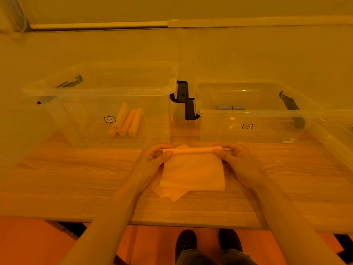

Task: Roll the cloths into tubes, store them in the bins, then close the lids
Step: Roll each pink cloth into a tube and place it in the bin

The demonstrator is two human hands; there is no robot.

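Left hand point(152, 156) and right hand point(234, 155) both clenched on the ends of a cloth point(192, 169), thumbs and curled fingers pinching its rolled far edge. Between the two grips, a tight tube; below it, toward the body, the unrolled remainder lying flat on the worktop point(76, 178), over what seems to be more loose cloths point(168, 194), though the amber light blurs their edges. Just beyond the left grip, a clear left bin point(66, 119) with lid raised, holding three rolled cloths point(126, 121) side by side. Beyond the right grip, the right bin point(267, 131), with bluish rolls point(230, 107) inside. Between the bins, black latches point(184, 98).
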